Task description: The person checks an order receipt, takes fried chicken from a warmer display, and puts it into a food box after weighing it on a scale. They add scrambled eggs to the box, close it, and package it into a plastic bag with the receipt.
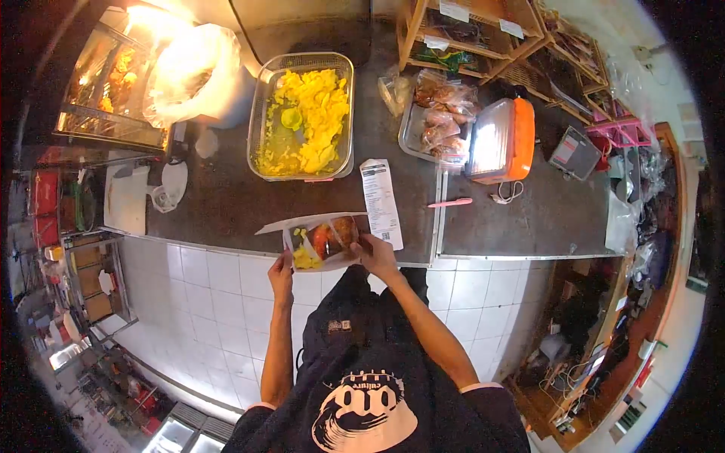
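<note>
Left hand point(281, 275): pinching the food container's point(324, 242) left edge
Right hand point(375, 255): gripping its opposite side, probably keeping it level
Receipt point(381, 202): just beside, likely for easy reading

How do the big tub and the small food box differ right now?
The big tub rests on the counter; the small food box is held at the counter's edge by the left hand and right hand.
The tub is much larger than the box.
The box has red and brown food too; the tub shows none.
Both contain yellow food.
</note>
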Motion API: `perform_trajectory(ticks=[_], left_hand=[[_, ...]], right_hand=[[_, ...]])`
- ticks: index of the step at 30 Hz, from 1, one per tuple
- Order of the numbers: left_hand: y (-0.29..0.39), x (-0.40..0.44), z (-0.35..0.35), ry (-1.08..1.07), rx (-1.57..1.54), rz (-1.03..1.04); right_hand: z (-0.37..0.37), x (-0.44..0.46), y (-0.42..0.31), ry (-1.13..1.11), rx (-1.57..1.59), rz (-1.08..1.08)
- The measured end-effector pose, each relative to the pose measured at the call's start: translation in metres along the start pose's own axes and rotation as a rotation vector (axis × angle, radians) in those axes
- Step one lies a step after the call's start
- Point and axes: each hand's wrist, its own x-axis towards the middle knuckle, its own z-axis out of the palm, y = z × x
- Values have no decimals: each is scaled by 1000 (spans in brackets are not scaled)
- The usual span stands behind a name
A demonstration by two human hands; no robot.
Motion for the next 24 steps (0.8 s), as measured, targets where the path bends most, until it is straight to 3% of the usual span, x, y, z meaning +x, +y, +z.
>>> perform_trajectory(ticks=[2, 3, 4, 5, 6, 8, 9, 11, 14, 16, 19, 22, 24], left_hand=[[15, 2, -5, 36, 72, 153], [25, 10, -12, 53, 222, 404], [32, 15, -19, 85, 249, 506], [56, 18, -20, 117, 277, 606], [80, 22, -23, 132, 288, 598], [116, 31, -25, -123, 623, 1031], [116, 34, -31, -121, 628, 1027], [118, 38, -38, -219, 888, 891], [93, 22, -35, -141, 825, 1038], [50, 21, -27, -31, 705, 949], [31, -6, 9, 109, 219, 558], [17, -6, 16, 126, 24, 547], [13, -5, 18, 155, -6, 475]], right_hand=[[-15, -2, -10, 91, 69, 66], [-23, -1, -12, 180, 138, 135], [-31, 7, -5, 250, -65, -33], [-52, 18, -27, 222, -162, -40], [-66, 25, -48, 208, -228, -200], [-82, 42, -82, 191, -311, -515], [-80, 51, -76, 187, -307, -513], [-78, 63, -60, -73, -372, -599], [-70, 45, -43, -67, -422, -595], [-52, 24, -36, 9, -349, -559], [2, 8, 5, 222, -122, -264], [2, -2, -28, 230, 100, -84], [4, -1, -24, 266, 48, -85]])
